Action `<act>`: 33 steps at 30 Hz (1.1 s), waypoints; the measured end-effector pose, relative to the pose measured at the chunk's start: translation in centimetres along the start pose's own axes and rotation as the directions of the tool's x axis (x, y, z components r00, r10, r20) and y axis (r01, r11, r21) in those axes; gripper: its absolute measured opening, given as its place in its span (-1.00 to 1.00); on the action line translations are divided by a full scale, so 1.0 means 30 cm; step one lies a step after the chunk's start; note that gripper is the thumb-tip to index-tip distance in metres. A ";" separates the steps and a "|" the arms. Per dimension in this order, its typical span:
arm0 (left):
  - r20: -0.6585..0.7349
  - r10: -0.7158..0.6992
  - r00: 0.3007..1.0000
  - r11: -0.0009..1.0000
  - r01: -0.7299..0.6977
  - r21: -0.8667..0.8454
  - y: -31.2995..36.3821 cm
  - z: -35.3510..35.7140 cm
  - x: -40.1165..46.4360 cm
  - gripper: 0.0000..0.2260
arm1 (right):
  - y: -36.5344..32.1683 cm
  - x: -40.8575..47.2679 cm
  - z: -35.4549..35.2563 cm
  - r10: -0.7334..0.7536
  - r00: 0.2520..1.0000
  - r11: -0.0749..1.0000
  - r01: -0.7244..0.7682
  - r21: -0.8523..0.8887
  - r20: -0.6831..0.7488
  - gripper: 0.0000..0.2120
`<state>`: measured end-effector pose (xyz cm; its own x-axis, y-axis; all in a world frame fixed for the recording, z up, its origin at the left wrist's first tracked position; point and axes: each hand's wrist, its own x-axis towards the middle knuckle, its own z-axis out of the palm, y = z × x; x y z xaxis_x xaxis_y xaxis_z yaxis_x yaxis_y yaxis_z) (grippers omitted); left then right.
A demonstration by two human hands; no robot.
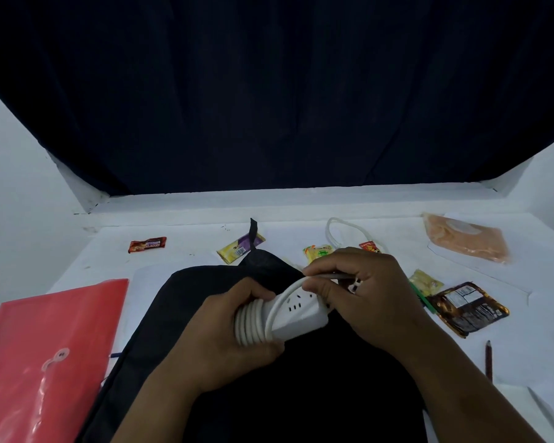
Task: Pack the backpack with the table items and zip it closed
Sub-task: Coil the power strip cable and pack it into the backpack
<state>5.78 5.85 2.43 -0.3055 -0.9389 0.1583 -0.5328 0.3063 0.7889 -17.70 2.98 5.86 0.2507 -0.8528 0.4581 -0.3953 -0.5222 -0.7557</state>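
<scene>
Both hands [237, 330] grip corded power strip [296, 314] above white table [189, 241], dark curtain [269, 91] seemingly behind

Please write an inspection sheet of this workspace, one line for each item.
Surface: white table, partly covered.
Job's things: black backpack lying flat; white power strip above it; red envelope folder at left.
Clutter: snack packets, red, yellow-purple, brown; orange pouch; pencil.
Hands: left hand grips the coiled end; right hand fingers pinch the cord.
Cables: white cord wound around the strip; a loop lies behind.
Surroundings: dark curtain, white walls.
</scene>
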 end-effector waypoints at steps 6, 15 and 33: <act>0.010 0.095 0.995 0.978 -0.091 -0.186 0.054 -0.022 -0.014 -0.53 | 0.053 -0.009 0.013 0.277 0.961 0.903 -0.252 0.347 -0.023 -0.84; -0.097 0.066 0.993 0.855 -0.107 -0.508 0.060 0.020 -0.012 -0.35 | 0.113 -0.053 0.101 0.224 0.971 0.936 -0.239 0.258 0.090 -0.77; -0.420 -0.275 0.865 0.814 -0.023 -0.580 0.055 0.029 0.011 -0.57 | 0.103 -0.067 0.069 0.087 0.996 0.996 -0.087 0.019 -0.010 -0.86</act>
<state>4.12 6.17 3.27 0.2136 -0.9621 0.1693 0.0308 0.1799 0.9832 -17.60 3.09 1.62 0.2067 -0.8951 0.3952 -0.3986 -0.4459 -0.8015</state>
